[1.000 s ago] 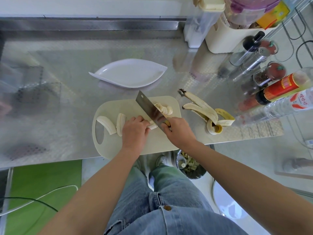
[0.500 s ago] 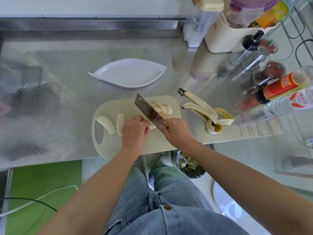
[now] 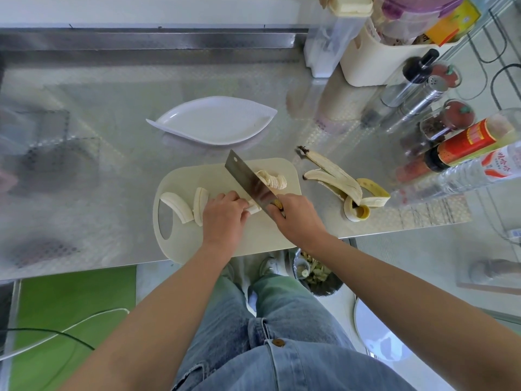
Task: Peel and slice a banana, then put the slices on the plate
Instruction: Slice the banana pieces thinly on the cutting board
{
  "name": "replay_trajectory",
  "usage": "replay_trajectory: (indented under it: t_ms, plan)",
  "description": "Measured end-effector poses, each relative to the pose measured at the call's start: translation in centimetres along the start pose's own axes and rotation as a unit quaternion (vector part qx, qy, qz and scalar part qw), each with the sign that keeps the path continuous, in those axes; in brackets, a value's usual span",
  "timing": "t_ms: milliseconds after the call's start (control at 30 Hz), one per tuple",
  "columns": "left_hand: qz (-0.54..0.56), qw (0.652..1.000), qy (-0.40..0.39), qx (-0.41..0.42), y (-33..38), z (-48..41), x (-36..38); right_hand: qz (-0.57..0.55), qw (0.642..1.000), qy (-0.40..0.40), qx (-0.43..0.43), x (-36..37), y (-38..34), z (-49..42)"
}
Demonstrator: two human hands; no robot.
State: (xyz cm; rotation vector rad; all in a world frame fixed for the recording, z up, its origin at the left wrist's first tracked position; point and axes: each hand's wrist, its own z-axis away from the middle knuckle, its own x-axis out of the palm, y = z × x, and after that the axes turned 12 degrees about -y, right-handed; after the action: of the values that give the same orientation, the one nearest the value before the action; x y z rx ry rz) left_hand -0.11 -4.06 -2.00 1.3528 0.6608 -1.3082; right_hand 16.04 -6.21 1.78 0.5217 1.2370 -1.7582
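On the steel desk (image 3: 98,193), near its front edge, a cream cutting board (image 3: 194,176) lies flat, handle hole at its left end.

Left hand (image 3: 224,218): knuckles up, fingers curled down over a short banana piece (image 3: 253,209), pinning it to the board; only the piece's right end shows past the fingertips.

Right hand (image 3: 298,218): fist wrapped round the handle of a cleaver (image 3: 249,180); handle mostly hidden in the grip; blade runs diagonally away toward the upper left, close beside the left fingertips and at the banana piece's exposed end; can't tell if the edge is already into the fruit.

Behind the blade, on the board's far right corner: small pile of cut slices (image 3: 272,180), overlapping each other.

Board's left half: outer banana length (image 3: 176,206) and inner banana length (image 3: 200,201), both peeled and curved, lying close together; inner one is just beside the left hand.

White leaf-shaped plate (image 3: 214,121): on the desk behind the board, apart from it.

Banana peel (image 3: 338,179): splayed on the desk right of the board, not touching it.

Far right of the desk: red-label bottle (image 3: 473,139), clear plastic bottle (image 3: 465,176), metal shaker (image 3: 417,100); white caddy (image 3: 375,63) behind them.

Below the desk edge: bin (image 3: 315,275) with scraps, next to the right forearm; blue jeans (image 3: 282,348) fill the bottom of view.
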Motion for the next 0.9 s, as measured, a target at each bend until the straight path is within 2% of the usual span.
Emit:
replay_trajectory:
  t_ms: [467, 700, 900]
  plan:
    - [0.002, 1.000, -0.002, -0.004, 0.0, 0.0, 0.1, 0.017, 0.999, -0.026, 0.009, 0.1, -0.3, 0.0]
    - [0.010, 1.000, -0.002, -0.007, -0.2, -0.1, 0.5, 0.050, 0.996, -0.056, 0.045, 1.5, 0.1, -0.8]
    - [0.014, 1.000, -0.001, -0.005, -0.2, -0.1, 0.4, 0.008, 1.000, -0.021, 0.013, 1.0, 0.1, -0.4]
